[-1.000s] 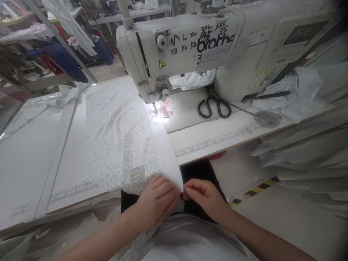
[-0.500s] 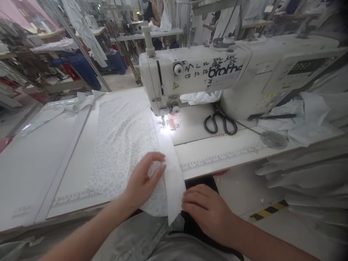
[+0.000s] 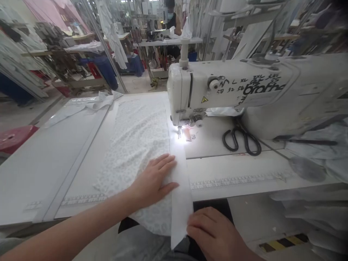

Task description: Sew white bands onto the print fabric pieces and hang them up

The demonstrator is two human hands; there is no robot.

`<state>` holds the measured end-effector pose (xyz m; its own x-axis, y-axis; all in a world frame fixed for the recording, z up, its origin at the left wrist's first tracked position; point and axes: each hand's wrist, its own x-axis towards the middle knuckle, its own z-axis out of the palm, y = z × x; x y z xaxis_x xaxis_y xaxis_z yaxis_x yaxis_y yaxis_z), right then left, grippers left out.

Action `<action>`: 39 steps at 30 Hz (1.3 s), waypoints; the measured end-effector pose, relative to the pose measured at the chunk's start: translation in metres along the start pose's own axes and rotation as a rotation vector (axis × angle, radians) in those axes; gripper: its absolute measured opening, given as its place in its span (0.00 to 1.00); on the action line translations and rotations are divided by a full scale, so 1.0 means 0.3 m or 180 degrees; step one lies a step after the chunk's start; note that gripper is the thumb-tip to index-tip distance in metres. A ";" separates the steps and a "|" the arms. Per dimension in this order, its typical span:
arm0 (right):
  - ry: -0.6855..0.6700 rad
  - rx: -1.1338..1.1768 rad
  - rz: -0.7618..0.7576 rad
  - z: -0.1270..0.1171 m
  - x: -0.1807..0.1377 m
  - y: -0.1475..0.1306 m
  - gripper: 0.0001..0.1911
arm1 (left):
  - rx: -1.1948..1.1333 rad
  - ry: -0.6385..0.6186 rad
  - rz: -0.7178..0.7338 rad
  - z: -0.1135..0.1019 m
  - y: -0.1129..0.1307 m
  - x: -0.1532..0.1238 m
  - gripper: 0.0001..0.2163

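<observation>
A pale fabric panel with a faint spotted print (image 3: 136, 141) lies on the sewing table, its near end hanging over the front edge. Along its right side runs a plain white strip (image 3: 181, 185), which leads up under the lit presser foot of the sewing machine (image 3: 179, 132). My left hand (image 3: 156, 177) rests flat on the panel beside the strip, fingers spread. At the strip's lower right edge, my right hand (image 3: 210, 232) has its fingers curled together on the white strip; the fingertips are partly hidden.
Black-handled scissors (image 3: 241, 141) lie right of the needle, near a printed ruler scale (image 3: 239, 181). Bunched pale cloth (image 3: 334, 145) sits at the far right. A pink stool (image 3: 16, 137) stands at the left. Another person (image 3: 174, 25) sits at a machine behind.
My left hand has gone from a raised, curled pose to lying flat on the fabric. The camera view has shifted left. My right hand stays at the strip's edge.
</observation>
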<state>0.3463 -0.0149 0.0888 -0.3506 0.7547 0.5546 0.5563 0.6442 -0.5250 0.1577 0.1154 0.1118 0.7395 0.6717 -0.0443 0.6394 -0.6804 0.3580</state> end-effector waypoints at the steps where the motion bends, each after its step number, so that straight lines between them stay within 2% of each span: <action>1: -0.0046 0.0036 -0.0001 -0.002 0.010 0.008 0.11 | 0.0017 -0.0021 -0.0017 -0.004 -0.007 0.007 0.26; 6: -0.0201 0.0035 0.0096 -0.012 0.082 0.058 0.13 | 0.0089 -0.0061 0.0015 -0.030 -0.050 0.077 0.24; 10: -0.0294 -0.0118 0.0194 -0.016 0.136 0.098 0.14 | 0.0150 0.0086 0.0125 -0.047 -0.094 0.140 0.22; 17: -0.0371 -0.0266 0.0097 -0.016 0.208 0.179 0.14 | 0.0215 0.0260 0.0259 -0.070 -0.170 0.230 0.22; 22: -0.0326 -0.0378 -0.0029 -0.012 0.272 0.240 0.14 | 0.0185 0.0362 0.0317 -0.087 -0.224 0.290 0.22; 28: -0.0437 -0.0462 0.0093 -0.012 0.341 0.302 0.14 | 0.0310 0.0446 0.0329 -0.116 -0.271 0.351 0.19; 34: -0.0309 -0.0588 0.0062 0.002 0.399 0.383 0.14 | 0.0438 0.0678 0.0290 -0.156 -0.326 0.428 0.20; 37: -0.0240 -0.0598 0.0068 0.009 0.416 0.408 0.13 | 0.0437 0.0873 0.0340 -0.166 -0.329 0.438 0.15; 39: -0.0223 -0.0607 0.0010 0.009 0.419 0.412 0.13 | 0.0311 0.0922 0.0452 -0.156 -0.300 0.408 0.11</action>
<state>0.3691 0.1598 0.0919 -0.3965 0.7678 0.5033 0.6878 0.6115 -0.3911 0.1810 0.2726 0.1179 0.7411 0.6140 0.2715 0.5618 -0.7886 0.2500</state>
